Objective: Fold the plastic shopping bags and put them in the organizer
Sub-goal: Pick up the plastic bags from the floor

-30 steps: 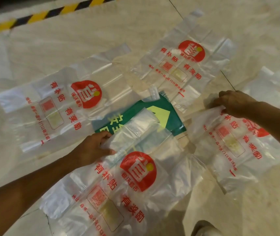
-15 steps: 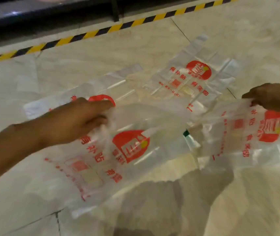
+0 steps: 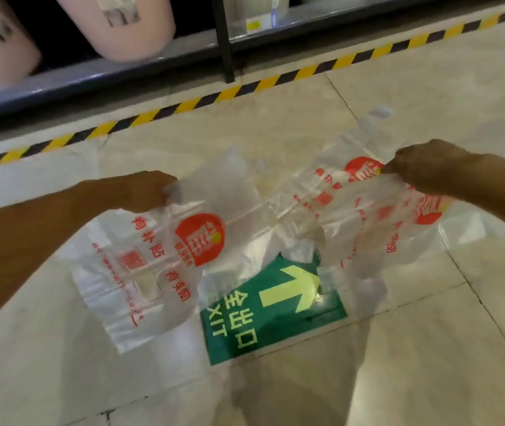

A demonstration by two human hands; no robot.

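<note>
left hand (image 3: 148, 192) grips the top edge of a clear plastic bag (image 3: 159, 265) with red print, held above the tile floor (image 3: 429, 348). right hand (image 3: 423, 169) grips a second bag (image 3: 368, 210). both hang over a green exit sign (image 3: 275, 315). organizer not seen.

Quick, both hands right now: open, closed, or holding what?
Left hand: closed, gripping the left plastic bag by its top edge.
Right hand: closed, gripping the right plastic bag.
</note>
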